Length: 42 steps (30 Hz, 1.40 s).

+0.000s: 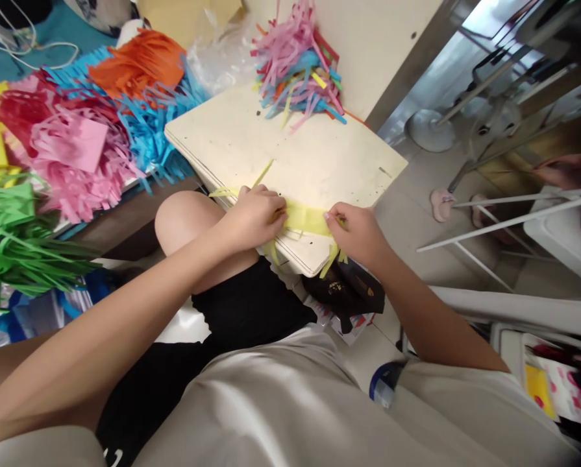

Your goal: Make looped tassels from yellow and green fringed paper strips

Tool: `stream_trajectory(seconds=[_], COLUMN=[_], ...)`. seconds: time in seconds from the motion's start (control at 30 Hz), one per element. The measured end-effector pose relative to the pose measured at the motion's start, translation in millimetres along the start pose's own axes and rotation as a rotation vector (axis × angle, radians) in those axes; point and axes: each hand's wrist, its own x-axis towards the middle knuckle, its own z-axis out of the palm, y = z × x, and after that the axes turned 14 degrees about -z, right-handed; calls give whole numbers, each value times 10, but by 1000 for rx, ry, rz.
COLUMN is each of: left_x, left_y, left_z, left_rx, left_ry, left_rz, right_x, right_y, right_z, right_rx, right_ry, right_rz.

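Paper fringe, yellow, on our cream board
We pinch its right end in our right hand and close our left hand around its left part.

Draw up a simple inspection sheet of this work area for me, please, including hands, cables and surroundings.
Surface: cream board, marked with dark specks.
Job's things: yellow paper along the board's near edge.
Clutter: multicoloured bundle at the far edge; fringed piles and clear plastic beyond the board.
Grip: left hand and right hand both hold the yellow paper.
Cables: white cable, upper left.
Surroundings: tiled floor, pink shoe.
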Motion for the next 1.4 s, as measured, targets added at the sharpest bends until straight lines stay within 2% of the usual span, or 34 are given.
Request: stream_trajectory(seconds=[0.13, 0.23, 0.77, 1.0, 1.13, 1.2, 1.27, 1.33, 1.4], left_x=[125, 167, 234, 236, 264, 273, 244, 150, -3], left_y=[87, 110, 119, 194, 171, 137, 122, 157, 247], left_z=[-40, -49, 6, -44, -17, 16, 50, 90, 155], left_rx=[1, 7, -25, 14, 21, 25, 55, 113, 175], left_ry=[-30, -41, -21, -55, -60, -35, 49, 153, 187], left_rz=[-108, -141, -189, -222, -203, -175, -132, -70, 16], right_x=[74, 88, 143, 186, 205, 202, 189, 173, 160], right_y=[-37, -73, -153, -109, -56, -29, -7, 4, 2], right_z=[74, 126, 86, 72, 76, 82, 90, 100, 107], right_rx=[-82, -145, -307, -330, -339, -340, -348, -363, -374], right_ry=[-5, 2, -90, -118, -121, -107, -85, -65, -61], right_rz=[50, 69, 102, 107, 100, 77, 52, 38, 33])
